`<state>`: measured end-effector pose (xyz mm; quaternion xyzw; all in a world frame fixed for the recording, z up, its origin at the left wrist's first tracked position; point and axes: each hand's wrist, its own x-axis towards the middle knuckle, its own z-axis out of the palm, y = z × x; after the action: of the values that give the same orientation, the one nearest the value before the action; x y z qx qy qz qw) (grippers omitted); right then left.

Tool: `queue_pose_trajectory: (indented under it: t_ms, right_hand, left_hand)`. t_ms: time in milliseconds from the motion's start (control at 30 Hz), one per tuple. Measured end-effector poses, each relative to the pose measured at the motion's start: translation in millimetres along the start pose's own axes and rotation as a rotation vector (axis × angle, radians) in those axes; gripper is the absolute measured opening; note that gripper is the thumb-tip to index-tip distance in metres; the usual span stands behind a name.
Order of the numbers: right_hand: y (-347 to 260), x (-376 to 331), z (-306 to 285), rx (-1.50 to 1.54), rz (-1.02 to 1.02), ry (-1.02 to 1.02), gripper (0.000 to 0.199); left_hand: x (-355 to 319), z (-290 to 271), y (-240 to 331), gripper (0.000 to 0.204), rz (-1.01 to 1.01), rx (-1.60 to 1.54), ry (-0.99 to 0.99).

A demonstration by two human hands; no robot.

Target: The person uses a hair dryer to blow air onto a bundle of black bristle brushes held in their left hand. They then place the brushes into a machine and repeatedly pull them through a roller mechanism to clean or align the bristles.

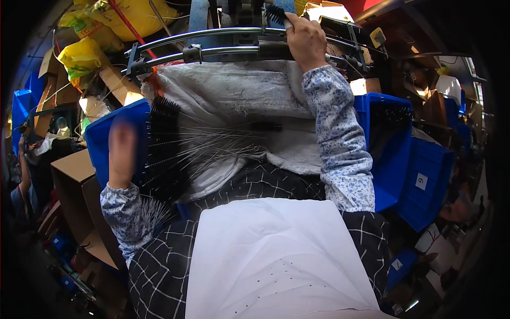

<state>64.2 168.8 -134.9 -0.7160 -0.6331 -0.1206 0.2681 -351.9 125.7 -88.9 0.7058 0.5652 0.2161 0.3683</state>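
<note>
My right hand (pixel 308 42) is at the top of the head view, over the rail of a machine. Its fingers close around the end of a small black bristle brush (pixel 275 14). On the left, my left hand (pixel 122 154) hangs over a blue bin (pixel 99 130); its fingers are smeared, so whether they hold anything cannot be told. Beside it lies a bunch of black twisted-wire brushes (pixel 163 127), their thin bare wire stems (pixel 218 146) pointing right across a whitish cloth (pixel 239 90). Two chrome rods (pixel 228 50) run across in front of me.
Blue bins (pixel 390 149) stand on the right, one with black brushes inside. An open cardboard box (pixel 79 175) sits at the left, below yellow bags (pixel 87 56). A red bar (pixel 127 24) slants down at the upper left. Another person's arm (pixel 24 165) shows at the far left.
</note>
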Motion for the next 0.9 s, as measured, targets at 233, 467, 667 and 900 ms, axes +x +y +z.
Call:
queue_pose_trajectory:
  t_ms: [233, 467, 667, 900]
  right_hand:
    - [25.2, 24.9, 35.4, -0.243, 0.02, -0.041, 0.024]
    - [28.1, 28.5, 38.9, -0.139, 0.028, -0.101, 0.025]
    - [13.2, 40.6, 32.5, -0.128, 0.092, -0.108, 0.035]
    - [50.1, 26.4, 45.4, -0.321, 0.006, 0.002, 0.038]
  left_hand:
    - [-38.6, 7.2, -36.9, 0.015, -0.178, -0.059, 0.063]
    - [-30.1, 5.4, -37.7, 0.015, -0.179, 0.001, -0.039]
    - [-18.3, -0.6, -8.6, 0.019, -0.046, 0.04, 0.31]
    - [-1.3, -10.7, 2.4, 0.017, 0.283, -0.254, 0.342]
